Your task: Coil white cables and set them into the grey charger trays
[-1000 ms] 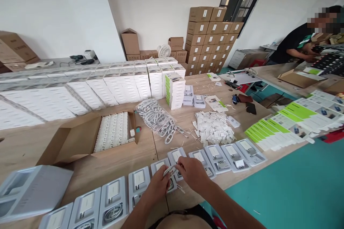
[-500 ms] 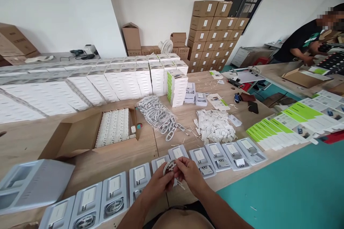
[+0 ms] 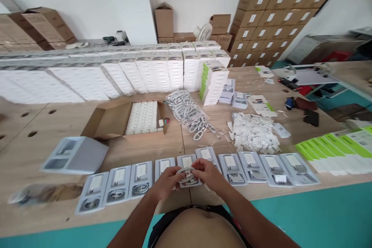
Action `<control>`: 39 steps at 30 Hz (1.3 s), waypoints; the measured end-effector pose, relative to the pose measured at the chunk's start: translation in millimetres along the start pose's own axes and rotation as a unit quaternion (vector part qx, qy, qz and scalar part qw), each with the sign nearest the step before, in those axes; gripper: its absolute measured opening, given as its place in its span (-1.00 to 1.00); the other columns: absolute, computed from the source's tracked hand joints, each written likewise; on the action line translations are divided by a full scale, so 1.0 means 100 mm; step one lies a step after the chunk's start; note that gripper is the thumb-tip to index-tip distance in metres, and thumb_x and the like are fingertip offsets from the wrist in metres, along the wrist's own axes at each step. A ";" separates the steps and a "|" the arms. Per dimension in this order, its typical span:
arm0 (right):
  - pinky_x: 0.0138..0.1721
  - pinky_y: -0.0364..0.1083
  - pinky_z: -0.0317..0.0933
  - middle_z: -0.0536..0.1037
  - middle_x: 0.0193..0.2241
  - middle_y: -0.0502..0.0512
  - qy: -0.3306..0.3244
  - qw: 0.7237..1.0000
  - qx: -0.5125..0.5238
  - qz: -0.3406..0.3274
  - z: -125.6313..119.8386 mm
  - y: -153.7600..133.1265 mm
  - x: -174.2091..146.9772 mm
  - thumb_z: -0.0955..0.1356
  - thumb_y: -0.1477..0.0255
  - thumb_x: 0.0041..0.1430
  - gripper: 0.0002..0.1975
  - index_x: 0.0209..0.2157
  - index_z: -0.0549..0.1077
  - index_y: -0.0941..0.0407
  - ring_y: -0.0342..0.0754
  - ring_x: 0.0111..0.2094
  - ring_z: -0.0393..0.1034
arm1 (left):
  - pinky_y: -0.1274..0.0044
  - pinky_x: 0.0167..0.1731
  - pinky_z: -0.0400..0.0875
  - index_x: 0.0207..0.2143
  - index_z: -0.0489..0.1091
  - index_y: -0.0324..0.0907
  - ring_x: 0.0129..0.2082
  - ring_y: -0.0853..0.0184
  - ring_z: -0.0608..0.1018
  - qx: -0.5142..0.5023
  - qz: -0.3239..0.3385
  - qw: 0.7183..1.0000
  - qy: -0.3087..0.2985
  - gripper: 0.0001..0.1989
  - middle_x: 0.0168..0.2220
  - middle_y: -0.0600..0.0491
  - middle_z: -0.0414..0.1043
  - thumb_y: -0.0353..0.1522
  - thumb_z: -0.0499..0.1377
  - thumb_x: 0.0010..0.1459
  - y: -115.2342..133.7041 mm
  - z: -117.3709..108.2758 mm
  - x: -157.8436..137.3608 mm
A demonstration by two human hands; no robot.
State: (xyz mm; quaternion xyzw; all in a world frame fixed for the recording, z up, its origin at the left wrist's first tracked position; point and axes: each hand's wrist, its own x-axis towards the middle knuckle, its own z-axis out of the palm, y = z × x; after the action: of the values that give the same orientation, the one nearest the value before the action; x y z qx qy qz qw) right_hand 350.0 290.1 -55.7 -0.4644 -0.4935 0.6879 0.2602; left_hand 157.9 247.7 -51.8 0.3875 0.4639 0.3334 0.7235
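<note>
A coiled white cable (image 3: 187, 176) is held between my two hands, above the row of grey trays near the table's front edge. My left hand (image 3: 169, 180) grips the coil from its left side. On the other side, the fingers of my right hand (image 3: 205, 171) pinch the coil. Under the hands lies a tray (image 3: 186, 161) with a white charger in its upper hollow; its lower part is mostly hidden. To the left, a tray (image 3: 141, 178) carries a charger and a coiled cable. The tray (image 3: 232, 167) to the right has a charger and a small card.
Beyond the trays lie a bag of cables (image 3: 187, 112), a heap of small white papers (image 3: 252, 133) and an open carton of chargers (image 3: 142, 118). Stacked empty trays (image 3: 77, 155) stand left. White boxes (image 3: 145, 71) line the back; green-white sleeves (image 3: 334, 151) lie right.
The view has swung right to left, so the table's left side shows more and the co-worker is out of sight. Both hands keep hold of the cable coil over the trays.
</note>
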 end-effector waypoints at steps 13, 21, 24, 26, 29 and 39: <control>-0.52 -0.10 0.21 0.45 -0.61 -0.04 -0.093 0.994 -0.058 0.019 0.44 0.56 0.21 0.47 0.25 -0.18 -0.70 -0.44 0.34 0.05 -0.07 -0.57 0.36 | 0.62 -0.65 0.22 -0.20 0.36 -0.20 -0.62 0.45 0.42 -0.260 -0.012 0.955 0.144 -0.64 -0.47 0.06 0.46 -0.33 0.32 -0.09 -0.86 -0.18 -0.16; -0.56 -0.15 0.13 0.49 -0.55 -0.01 -0.040 0.992 -0.115 0.019 0.36 0.61 0.44 0.40 0.27 -0.12 -0.72 -0.34 0.38 0.10 -0.05 -0.50 0.41 | 0.46 -0.39 0.44 0.05 0.25 -0.17 -0.25 0.22 0.54 0.107 0.033 0.947 0.301 -0.51 -0.12 -0.12 0.44 -0.18 0.16 0.10 -0.80 -0.79 -0.71; -0.61 -0.19 0.10 0.50 -0.53 -0.02 -0.037 0.989 -0.139 0.040 0.43 0.80 0.52 0.38 0.28 -0.10 -0.73 -0.33 0.38 0.10 -0.05 -0.50 0.42 | 0.38 -0.21 0.40 -0.09 0.36 -0.12 -0.19 0.21 0.48 0.169 0.037 0.924 0.342 -0.69 -0.13 -0.07 0.41 -0.22 0.14 0.13 -0.97 -0.88 -0.88; -0.58 -0.18 0.14 0.48 -0.57 -0.05 -0.048 0.985 -0.164 0.024 0.56 0.95 0.54 0.36 0.34 -0.10 -0.79 -0.35 0.40 0.10 -0.08 -0.54 0.39 | 0.34 -0.13 0.37 -0.14 0.39 -0.09 -0.14 0.19 0.46 0.241 0.063 0.906 0.341 -0.78 -0.12 -0.06 0.39 -0.29 0.11 0.16 -1.13 -0.80 -0.91; -0.55 -0.16 0.20 0.47 -0.59 -0.05 -0.055 0.982 -0.181 0.011 0.76 1.10 0.55 0.36 0.37 -0.10 -0.81 -0.37 0.42 0.10 -0.10 -0.56 0.38 | 0.32 0.00 0.32 -0.14 0.37 -0.05 -0.01 0.19 0.41 0.367 0.117 0.866 0.319 -0.79 -0.06 -0.04 0.36 -0.40 0.05 0.18 -1.33 -0.61 -0.84; -0.49 -0.13 0.30 0.49 -0.53 -0.04 -0.049 0.980 -0.190 0.032 0.45 1.10 0.44 0.35 0.32 -0.05 -0.77 -0.30 0.39 0.09 -0.07 -0.49 0.42 | 0.47 -0.21 0.33 -0.16 0.24 -0.11 -0.20 0.27 0.46 0.440 0.038 0.840 0.316 -0.75 -0.18 0.03 0.38 -0.48 0.11 0.08 -1.34 -0.69 -0.47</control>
State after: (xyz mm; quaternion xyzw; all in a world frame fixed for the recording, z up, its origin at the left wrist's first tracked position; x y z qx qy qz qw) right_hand 301.9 264.9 -169.6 -0.4868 -0.6120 0.6116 0.1202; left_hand 93.8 161.5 -167.4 0.5559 0.7500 0.2256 0.2785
